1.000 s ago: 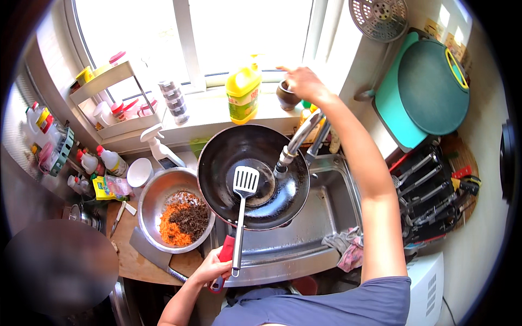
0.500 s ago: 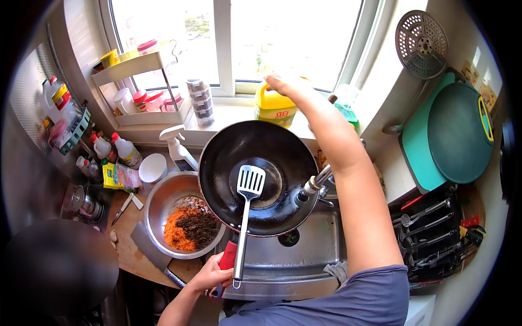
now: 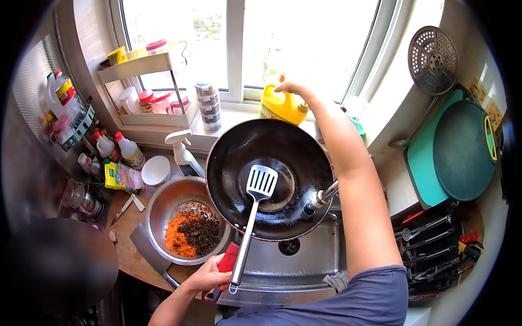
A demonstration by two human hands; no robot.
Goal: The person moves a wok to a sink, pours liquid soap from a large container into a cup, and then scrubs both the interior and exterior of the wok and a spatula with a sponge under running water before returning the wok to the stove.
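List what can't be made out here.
Head view:
Yellow plastic jug: base hidden by the round black metal wok.
Curved chrome tap: partly hidden behind the bare right arm.
Lower left: a dark blurred patch covers whatever lies beneath.
Outside the white-framed window: washed out by glare.

Brightly lit by daylight through window, washed out almost to white there. Glinting on pan and sink. Darker toward lower left, with round, out-of-focus blotch. Bowed toward rim, blackened at corners. Mostly sharp near middle.
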